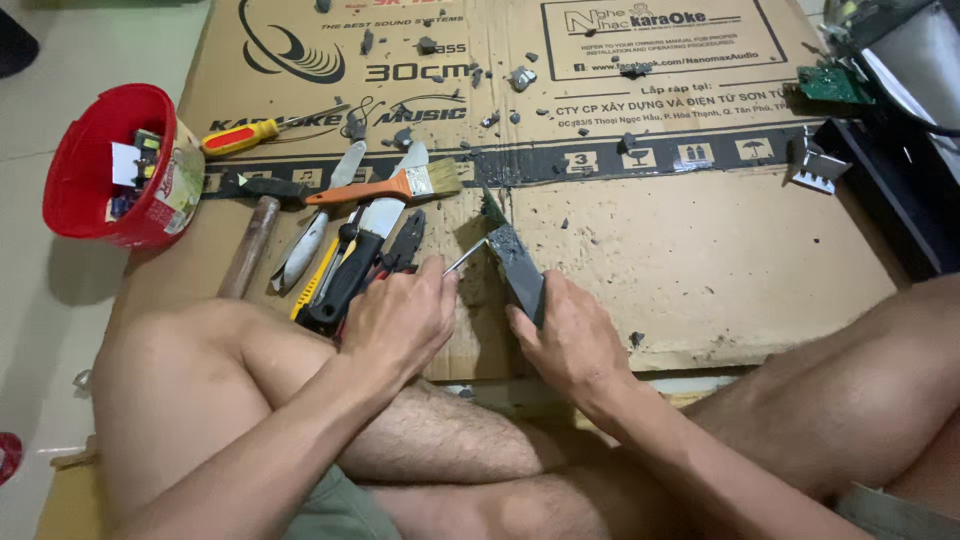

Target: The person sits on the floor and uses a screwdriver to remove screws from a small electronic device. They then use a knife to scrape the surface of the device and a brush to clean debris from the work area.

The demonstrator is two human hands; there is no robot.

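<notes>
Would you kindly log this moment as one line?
left hand: thin metal tool | right hand: dark grey part | surface: cardboard

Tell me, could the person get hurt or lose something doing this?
Perhaps. The left hand pushes a thin metal tool toward the dark metal piece that the right hand steadies; a slip might jab those fingers. Bare legs lie close under the work. Small broken bits scattered over the cardboard might get lost or prick skin.

On the cardboard sheet [700, 250], the tools lie left of the hands: hammer [250, 240], paintbrush [395, 185] and screwdriver [245, 135] behind it. The bucket [100, 165] stands farther left; a circuit board [833, 85] lies far right.
</notes>
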